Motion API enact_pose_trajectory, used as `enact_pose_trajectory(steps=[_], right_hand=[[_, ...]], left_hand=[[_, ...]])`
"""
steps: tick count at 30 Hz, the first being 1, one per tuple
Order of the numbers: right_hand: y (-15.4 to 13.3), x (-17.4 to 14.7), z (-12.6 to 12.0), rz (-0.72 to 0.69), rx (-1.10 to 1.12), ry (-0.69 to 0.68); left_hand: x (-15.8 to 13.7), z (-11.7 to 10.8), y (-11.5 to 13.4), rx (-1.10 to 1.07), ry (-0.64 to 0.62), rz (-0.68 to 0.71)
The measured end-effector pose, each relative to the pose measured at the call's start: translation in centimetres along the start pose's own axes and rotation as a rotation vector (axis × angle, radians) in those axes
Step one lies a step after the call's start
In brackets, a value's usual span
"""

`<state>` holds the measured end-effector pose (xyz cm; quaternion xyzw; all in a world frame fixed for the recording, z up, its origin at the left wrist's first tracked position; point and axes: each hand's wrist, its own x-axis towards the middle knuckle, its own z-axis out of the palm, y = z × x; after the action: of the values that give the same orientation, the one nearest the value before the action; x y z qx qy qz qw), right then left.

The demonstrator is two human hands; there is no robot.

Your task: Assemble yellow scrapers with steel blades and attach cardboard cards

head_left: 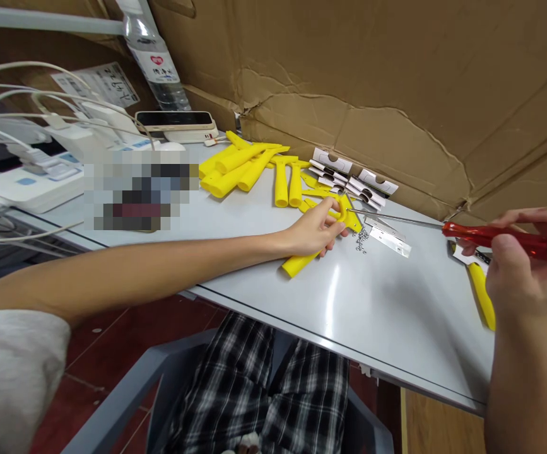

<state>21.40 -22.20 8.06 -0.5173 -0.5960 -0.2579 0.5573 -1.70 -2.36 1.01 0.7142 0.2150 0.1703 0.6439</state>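
Note:
My left hand [315,228] is closed round a yellow plastic scraper handle [300,263], its wider head pointing up and right over the table. In my right hand [523,265] is a screwdriver with a red handle [500,239]. Its long metal shaft [400,217] reaches left to the scraper head; whether the tip sits in a screw is too small to tell. A small heap of screws [361,239] lies just below the head. Beside it rest flat metal blades [389,238]. Below my right hand lies another yellow-handled scraper [480,293], partly hidden.
Several yellow handles [240,165] are piled behind my left hand. White folded cards [353,176] lean near the cardboard wall [349,120]. At left are a power strip [31,186] with cables, a phone [176,120], a water bottle [154,63] and a blurred-out patch.

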Motion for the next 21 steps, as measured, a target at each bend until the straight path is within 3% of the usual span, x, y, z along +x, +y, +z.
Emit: enact_pose_trajectory(steps=[2,6,9,14,21], right_hand=[[-0.45,0.17,0.19,0.072,0.087,-0.034],[-1.13,0.20,0.34,0.159,-0.028,-0.004],[-0.94,0.01,0.24,0.131,-0.054,0.038],[-0.60,-0.17,-0.04,0.038,-0.086,-0.023],[-0.96,0.09,-0.44,0.123,-0.075,-0.034]], left_hand=[[0.01,0.01,0.04,0.001,0.000,-0.005],[-0.14,0.04,0.30,0.010,0.000,-0.008],[-0.28,0.07,0.51,0.028,-0.005,-0.019],[-0.26,0.05,0.45,0.027,-0.016,-0.018],[-0.27,0.03,0.36,0.014,-0.004,-0.014]])
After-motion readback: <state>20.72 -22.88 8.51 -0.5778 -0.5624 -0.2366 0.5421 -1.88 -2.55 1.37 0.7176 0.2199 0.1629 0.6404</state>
